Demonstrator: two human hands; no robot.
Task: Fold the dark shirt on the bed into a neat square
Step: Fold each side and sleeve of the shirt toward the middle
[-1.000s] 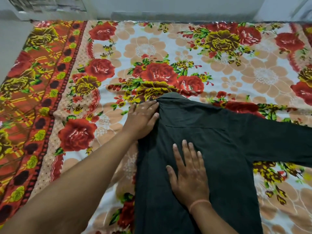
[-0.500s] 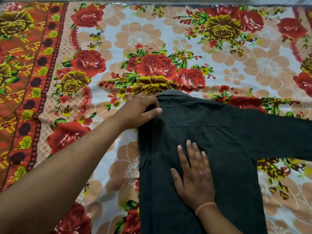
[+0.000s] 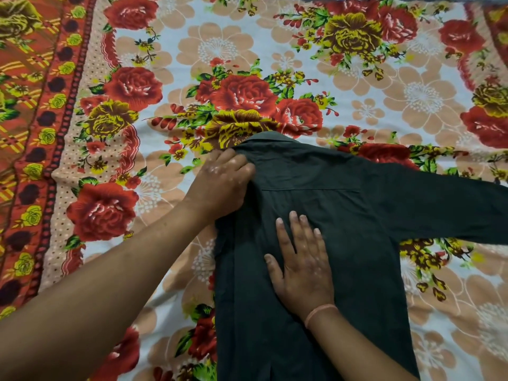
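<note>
The dark shirt (image 3: 357, 215) lies back-up on the bed, collar toward the far side. Its left side is folded inward along a straight vertical edge, and its right sleeve stretches out flat to the right. My left hand (image 3: 222, 185) rests on the folded left shoulder just below the collar, fingers bent and pressing the cloth; I cannot see whether it pinches the fabric. My right hand (image 3: 301, 265) lies flat, fingers spread, on the middle of the shirt's back. It wears a thin orange band at the wrist.
A floral bedsheet (image 3: 275, 59) with red and yellow roses covers the bed. An orange patterned border (image 3: 30, 133) runs down the left side. Open sheet lies beyond the collar and left of the shirt.
The camera has tilted down, so the wall is out of view. My left hand has curled its fingers at the folded shoulder. My right hand has stayed flat on the shirt.
</note>
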